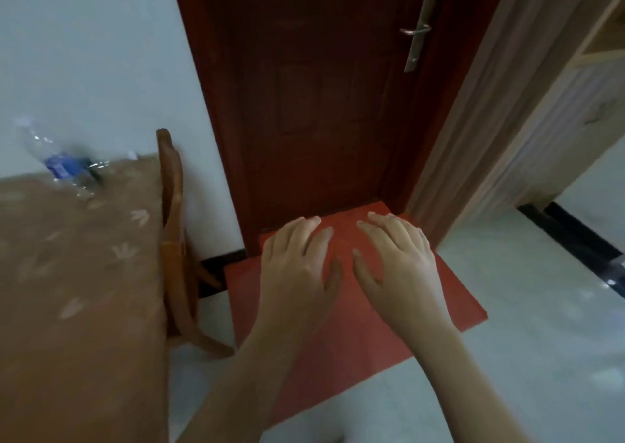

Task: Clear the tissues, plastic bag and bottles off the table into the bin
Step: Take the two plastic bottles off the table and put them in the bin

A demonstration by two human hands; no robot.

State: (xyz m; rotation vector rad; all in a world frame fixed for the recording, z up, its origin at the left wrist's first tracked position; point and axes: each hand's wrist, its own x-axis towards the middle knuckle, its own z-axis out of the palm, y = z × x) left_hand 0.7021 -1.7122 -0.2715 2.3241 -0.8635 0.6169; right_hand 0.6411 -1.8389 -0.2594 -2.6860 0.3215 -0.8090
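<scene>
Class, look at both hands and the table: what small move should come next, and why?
Probably reach the left hand toward the plastic bottle lying at the table's far edge. Both it and the right hand are open and empty above the red mat; no bin shows.

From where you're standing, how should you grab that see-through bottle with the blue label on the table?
Probably around the middle, at the blue label. The plastic bottle leans tilted at the table's far edge by the wall, neck pointing up and left. The left hand is nearer, so reach over the tabletop and wrap its body from the right side. Both hands are empty.
</scene>
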